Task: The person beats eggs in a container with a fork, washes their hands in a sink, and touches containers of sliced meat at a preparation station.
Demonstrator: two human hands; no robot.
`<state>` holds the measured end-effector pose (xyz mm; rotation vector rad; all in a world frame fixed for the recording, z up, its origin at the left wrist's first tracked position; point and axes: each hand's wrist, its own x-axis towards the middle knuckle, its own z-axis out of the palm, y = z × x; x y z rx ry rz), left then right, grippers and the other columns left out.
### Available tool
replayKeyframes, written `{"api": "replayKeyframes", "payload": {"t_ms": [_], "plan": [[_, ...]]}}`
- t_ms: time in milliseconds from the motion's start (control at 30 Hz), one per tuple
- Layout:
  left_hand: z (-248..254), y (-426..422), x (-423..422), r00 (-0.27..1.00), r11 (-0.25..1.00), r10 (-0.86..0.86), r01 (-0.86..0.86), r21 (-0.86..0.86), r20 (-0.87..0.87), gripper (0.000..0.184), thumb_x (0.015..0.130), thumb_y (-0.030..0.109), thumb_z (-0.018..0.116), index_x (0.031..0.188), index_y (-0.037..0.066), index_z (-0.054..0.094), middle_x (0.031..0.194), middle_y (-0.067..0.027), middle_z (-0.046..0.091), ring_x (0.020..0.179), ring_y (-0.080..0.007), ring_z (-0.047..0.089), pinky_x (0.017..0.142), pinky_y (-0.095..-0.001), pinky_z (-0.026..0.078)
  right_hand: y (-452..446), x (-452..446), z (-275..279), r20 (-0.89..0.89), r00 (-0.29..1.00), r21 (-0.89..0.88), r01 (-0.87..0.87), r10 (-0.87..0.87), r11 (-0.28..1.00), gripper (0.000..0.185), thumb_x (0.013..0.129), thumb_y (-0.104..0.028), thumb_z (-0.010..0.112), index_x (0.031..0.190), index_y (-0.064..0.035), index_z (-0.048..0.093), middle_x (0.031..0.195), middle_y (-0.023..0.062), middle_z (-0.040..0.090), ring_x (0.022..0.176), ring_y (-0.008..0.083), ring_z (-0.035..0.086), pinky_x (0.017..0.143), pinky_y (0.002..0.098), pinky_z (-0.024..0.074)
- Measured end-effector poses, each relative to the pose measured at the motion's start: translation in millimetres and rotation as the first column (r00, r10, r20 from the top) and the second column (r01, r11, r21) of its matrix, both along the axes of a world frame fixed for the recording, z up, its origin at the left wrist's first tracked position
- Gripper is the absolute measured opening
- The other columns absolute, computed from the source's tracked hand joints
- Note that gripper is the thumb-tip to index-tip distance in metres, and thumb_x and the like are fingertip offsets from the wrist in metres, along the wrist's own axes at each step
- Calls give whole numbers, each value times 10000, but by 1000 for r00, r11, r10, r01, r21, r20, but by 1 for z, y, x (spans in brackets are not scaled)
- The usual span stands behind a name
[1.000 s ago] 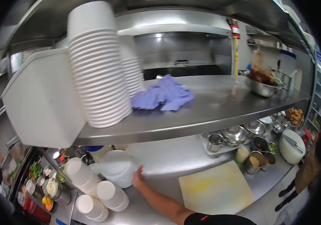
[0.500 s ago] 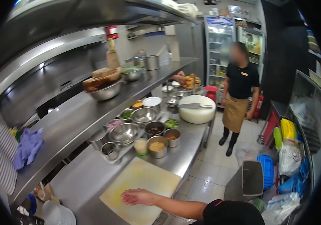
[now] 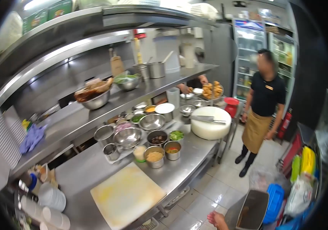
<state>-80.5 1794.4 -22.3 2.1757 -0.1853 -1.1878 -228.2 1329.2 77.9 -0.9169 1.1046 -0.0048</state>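
Observation:
My right hand (image 3: 217,219) is at the bottom edge, over the tiled floor and left of a grey bin (image 3: 253,209). Its fingers look loosely apart, and nothing shows in them. My left hand is out of view. Left of my right hand, a yellow-stained white cutting board (image 3: 127,194) lies on the steel counter (image 3: 77,178). Behind the board stand a steel pot of pale crumbs (image 3: 154,156), a pot with red and green contents (image 3: 172,150) and a green-based jar (image 3: 140,153).
Two knives (image 3: 209,120) rest on a round white block (image 3: 210,128). A person in a tan apron (image 3: 256,132) stands in the aisle. Behind the counter, another person's hand (image 3: 185,89) is near fried food (image 3: 212,90). Purple cloth (image 3: 33,138) lies on the shelf; stacked white tubs (image 3: 52,196) stand below.
The view has swung right from the stacked tubs. My right hand has moved from beside the tubs, across above the cutting board, to over the floor.

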Motion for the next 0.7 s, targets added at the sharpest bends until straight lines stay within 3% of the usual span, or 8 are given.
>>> {"api": "replayKeyframes", "payload": {"t_ms": [100,167,267,333,467,600,633,700], "plan": [[16,-53,20,987,986,-142,136,94,69,643,950,528,338,1331,21,445,1244,-238,517,1069,-336,542,885,-463,432,-40,-32,-76,174,980,222,51,-92,974,406,922,-472,525,1067,-102,606,858,87,667,672,186,605,522,279,478],[28,-101,34,933,927,-343,317,201,112,608,951,515,356,1257,20,533,1111,-232,607,956,-320,595,807,-465,463,-49,-35,-60,150,983,174,79,-106,981,401,939,-472,488,1030,-101,609,826,80,667,634,183,597,522,271,467],[56,-163,37,936,989,-120,83,125,332,436,941,411,475,1112,38,621,896,-175,649,823,-296,598,746,-437,466,-59,-20,-5,79,997,32,24,-26,999,335,945,-371,481,1001,-61,595,822,84,673,643,171,619,557,262,485],[70,-198,48,938,985,-146,106,140,316,657,912,593,383,860,16,694,814,-136,699,810,-259,673,706,-338,504,-71,-22,-2,9,998,-59,-58,59,997,267,935,-271,512,1008,-22,579,850,96,679,689,163,649,592,261,514],[123,-284,52,936,958,-278,286,-5,213,726,883,648,397,1129,4,626,856,-135,700,878,-250,663,798,-341,488,-99,-26,-19,12,985,-236,-165,173,957,299,921,-249,552,1023,29,589,862,101,684,688,152,638,652,274,498],[125,-355,60,853,861,-412,479,-168,322,648,869,638,452,1110,71,655,881,-180,688,901,-300,665,817,-364,491,-118,-39,-20,-68,966,-371,-256,249,893,349,904,-287,576,989,49,617,845,116,684,695,169,640,675,292,505],[137,-375,62,887,871,-436,458,-175,152,679,860,635,486,1135,32,635,956,-200,676,954,-270,652,845,-337,481,-124,-42,-14,-114,961,-397,-276,252,875,405,894,-335,587,1005,52,627,839,135,684,705,205,649,693,315,510],[170,-414,67,864,844,-473,501,-192,172,682,858,624,505,1132,12,630,982,-200,670,967,-251,645,851,-324,478,-141,-59,-87,-128,947,-622,-309,295,720,376,924,-370,519,926,-10,628,780,110,666,653,191,615,604,305,471]]}}
